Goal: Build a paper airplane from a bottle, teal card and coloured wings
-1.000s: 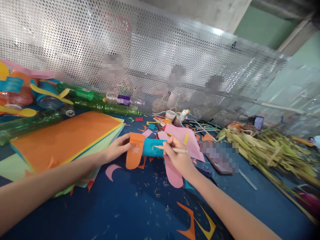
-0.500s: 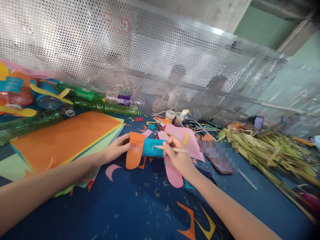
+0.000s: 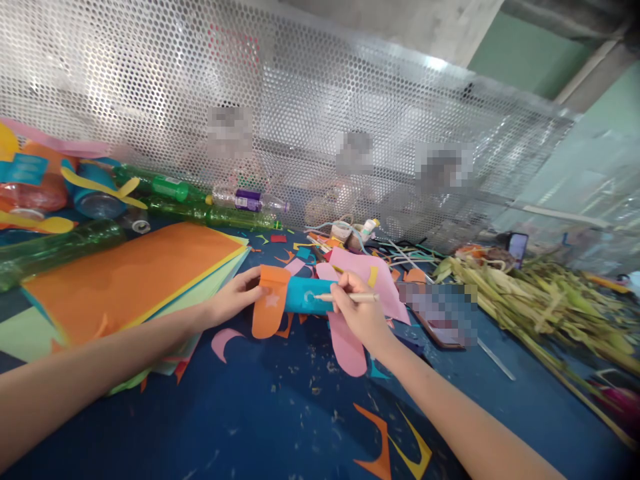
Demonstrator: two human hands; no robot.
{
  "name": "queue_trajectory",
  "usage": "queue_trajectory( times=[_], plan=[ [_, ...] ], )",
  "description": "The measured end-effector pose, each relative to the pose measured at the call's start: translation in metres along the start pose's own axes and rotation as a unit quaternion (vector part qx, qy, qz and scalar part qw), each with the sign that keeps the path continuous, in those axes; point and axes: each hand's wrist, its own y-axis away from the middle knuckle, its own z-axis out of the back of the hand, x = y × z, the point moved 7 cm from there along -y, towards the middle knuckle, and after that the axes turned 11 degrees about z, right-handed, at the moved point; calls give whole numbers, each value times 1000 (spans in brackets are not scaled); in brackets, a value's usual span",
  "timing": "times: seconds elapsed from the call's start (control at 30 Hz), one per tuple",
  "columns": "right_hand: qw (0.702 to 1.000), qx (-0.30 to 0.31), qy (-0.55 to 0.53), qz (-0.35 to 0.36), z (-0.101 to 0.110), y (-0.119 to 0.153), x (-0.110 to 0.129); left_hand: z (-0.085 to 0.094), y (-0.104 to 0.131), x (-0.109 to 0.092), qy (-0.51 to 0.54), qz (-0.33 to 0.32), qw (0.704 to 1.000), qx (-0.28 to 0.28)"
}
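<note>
A blue paper-covered tube lies across the middle, with an orange paper flap bearing a pale star at its left end and a long pink paper strip at its right. My left hand grips the orange end, thumb in front and fingers behind. In my right hand is a light beige pen, pinched between thumb and fingers. Its tip touches the blue surface at a small whitish round mark. The tube's right end is partly hidden behind my right hand.
Stacked coloured paper lies left, with green bottles behind. Paper scraps are scattered over the blue table. A phone and dried husks lie right. People are behind the perforated metal screen.
The pen and my right hand have shifted slightly to the right, and the whitish round mark on the blue paper looks more complete. My left hand has stayed in place.
</note>
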Motion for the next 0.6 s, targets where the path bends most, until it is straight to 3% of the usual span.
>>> queue_trajectory(
  times=[0.6],
  plan=[
    [1000, 6, 6, -3, -1, 0, 1, 0, 1, -4, -5, -7, 1000, -2]
  ],
)
